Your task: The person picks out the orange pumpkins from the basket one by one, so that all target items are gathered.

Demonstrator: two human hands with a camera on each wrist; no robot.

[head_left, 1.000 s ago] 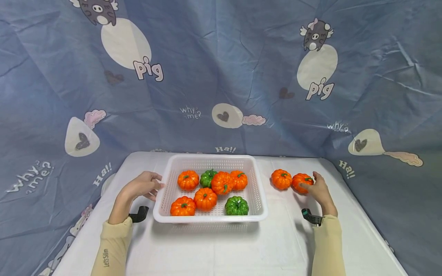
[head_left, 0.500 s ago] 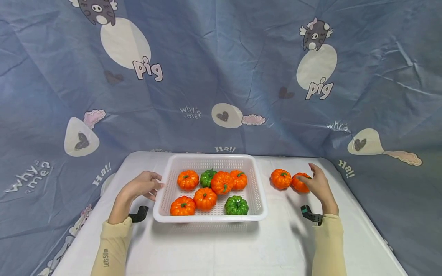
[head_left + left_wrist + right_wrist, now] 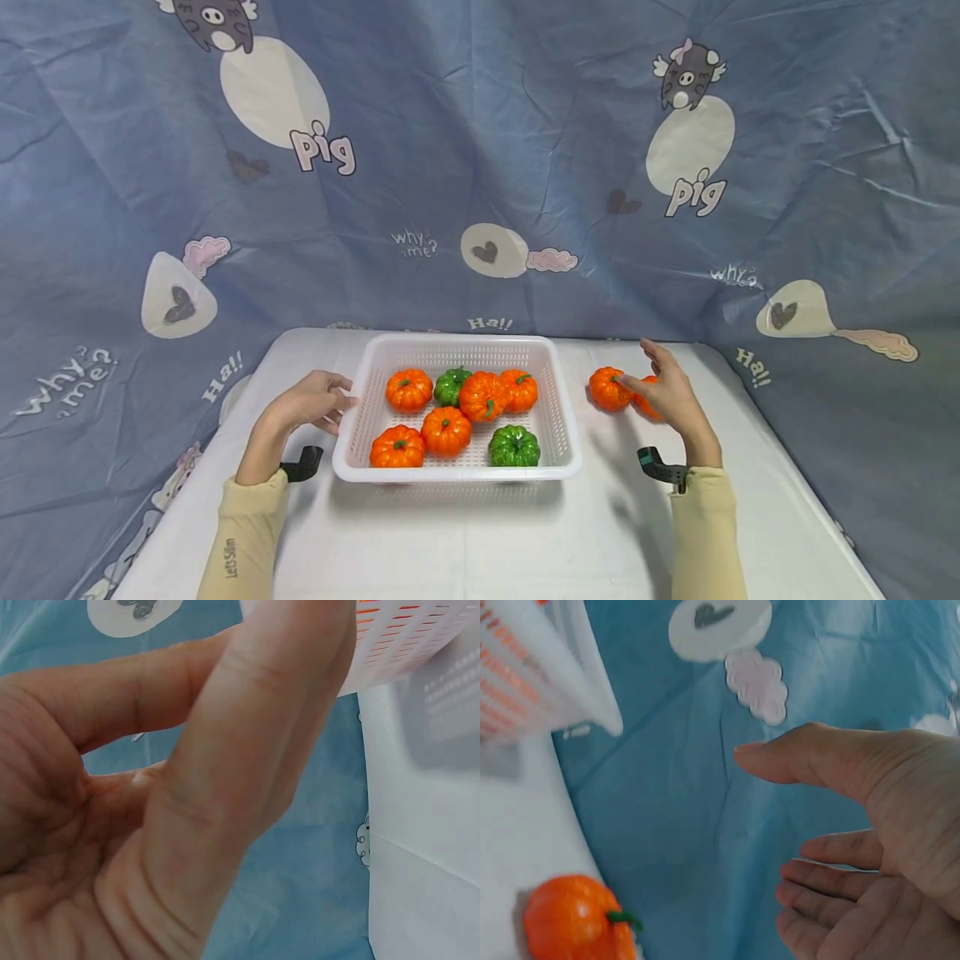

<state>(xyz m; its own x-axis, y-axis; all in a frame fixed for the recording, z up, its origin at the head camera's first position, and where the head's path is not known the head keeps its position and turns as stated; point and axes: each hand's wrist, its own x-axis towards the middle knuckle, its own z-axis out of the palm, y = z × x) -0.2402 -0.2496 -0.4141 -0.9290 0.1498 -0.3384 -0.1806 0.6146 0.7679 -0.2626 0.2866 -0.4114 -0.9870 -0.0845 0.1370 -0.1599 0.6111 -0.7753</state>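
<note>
A white plastic basket (image 3: 457,475) holds several small orange pumpkins (image 3: 446,432) and two green pumpkins (image 3: 513,447). My left hand (image 3: 311,402) is at the basket's left side, fingers loosely bent; whether the fingertips touch the rim I cannot tell. To the right of the basket, two orange pumpkins sit side by side on the table. My right hand (image 3: 671,398) hovers above them with thumb and fingers spread, holding nothing. It partly hides the farther-right pumpkin (image 3: 647,407). The other pumpkin (image 3: 574,921) shows below and left of the hand in the right wrist view.
A white cloth covers the table (image 3: 465,542). A blue printed curtain (image 3: 420,183) rises behind the table and along both sides. Each wrist wears a dark strap-mounted camera (image 3: 660,468).
My right hand has lifted off the farther-right pumpkin and shifted left, toward the other loose pumpkin. The left hand, the basket and its contents stay where they were.
</note>
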